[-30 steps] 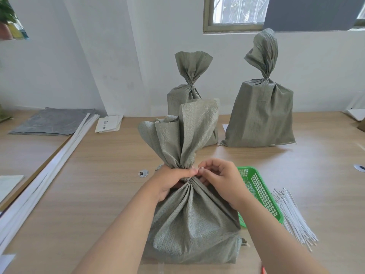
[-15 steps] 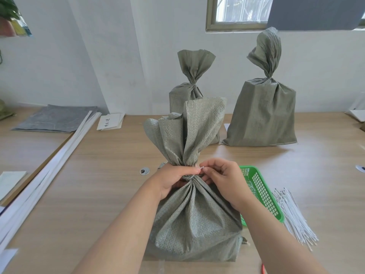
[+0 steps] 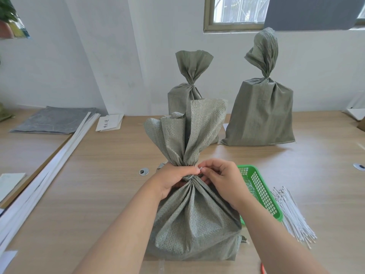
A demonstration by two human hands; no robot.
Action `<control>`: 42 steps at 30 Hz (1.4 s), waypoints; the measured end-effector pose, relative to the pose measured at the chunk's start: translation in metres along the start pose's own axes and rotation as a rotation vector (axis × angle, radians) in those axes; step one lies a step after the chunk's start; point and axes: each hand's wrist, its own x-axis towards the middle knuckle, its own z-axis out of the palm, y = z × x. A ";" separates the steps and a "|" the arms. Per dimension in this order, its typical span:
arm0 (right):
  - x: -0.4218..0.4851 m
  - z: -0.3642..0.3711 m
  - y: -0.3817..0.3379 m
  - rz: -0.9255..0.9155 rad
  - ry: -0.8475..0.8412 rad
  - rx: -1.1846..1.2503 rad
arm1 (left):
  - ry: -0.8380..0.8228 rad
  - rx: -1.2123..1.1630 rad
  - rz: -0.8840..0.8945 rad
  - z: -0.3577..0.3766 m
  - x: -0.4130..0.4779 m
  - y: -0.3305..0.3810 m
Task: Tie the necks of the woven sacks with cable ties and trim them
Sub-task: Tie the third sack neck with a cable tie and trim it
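Right hand [image 3: 223, 180] pinches tail of cable tie [image 3: 199, 169] at neck of near sack [image 3: 193, 224]. Left hand [image 3: 173, 178] grips neck, thumb against tie. Near sack upright on wood table [image 3: 98, 194].

Just right of near sack: green basket [image 3: 262, 192], pale slivers inside, can't tell what. Spare ties [image 3: 292, 216] loose beyond basket.

Behind near sack: tied sack [image 3: 189, 95]. Behind-right: taller tied sack [image 3: 260, 115]. White wall and window [image 3: 237, 14] at back.

On the light wooden table [image 3: 98, 194], a flat grey sheet [image 3: 53, 120] lies at ten o'clock beside long white flat strips [image 3: 49, 171] and a white handwritten paper slip [image 3: 109, 122], a small round grey grommet [image 3: 144, 171] sits at nine o'clock, and an olive-framed window [image 3: 237, 10] shows at one o'clock.
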 end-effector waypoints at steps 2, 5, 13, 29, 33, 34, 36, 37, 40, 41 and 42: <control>-0.001 0.000 0.000 -0.028 0.015 -0.064 | 0.003 -0.005 0.007 0.001 0.000 0.000; -0.003 0.002 0.000 -0.091 0.047 -0.206 | 0.008 -0.011 0.020 0.001 -0.001 0.001; -0.001 0.006 -0.002 -0.378 0.073 -0.517 | -0.010 -0.035 0.031 -0.004 0.000 -0.001; 0.003 0.007 0.006 -0.411 0.043 -0.532 | -0.003 -0.032 0.087 -0.002 -0.001 -0.001; 0.002 0.007 0.003 -0.389 0.044 -0.511 | -0.005 -0.026 0.084 -0.004 0.000 -0.002; 0.001 0.006 0.003 -0.352 0.040 -0.477 | -0.005 -0.027 0.082 -0.005 -0.001 -0.003; 0.000 0.004 0.001 -0.214 0.016 -0.370 | -0.006 -0.033 0.081 -0.007 -0.002 -0.003; 0.001 0.003 0.000 -0.138 0.002 -0.312 | -0.011 -0.033 0.081 -0.007 -0.002 -0.004; 0.005 0.000 -0.004 0.016 -0.023 -0.168 | -0.026 -0.011 0.087 -0.008 -0.003 -0.005; 0.005 0.000 -0.007 0.047 -0.031 -0.138 | -0.029 -0.007 0.087 -0.009 -0.003 -0.005; 0.006 -0.001 -0.009 0.068 -0.044 -0.122 | -0.034 -0.007 0.089 -0.010 -0.002 -0.006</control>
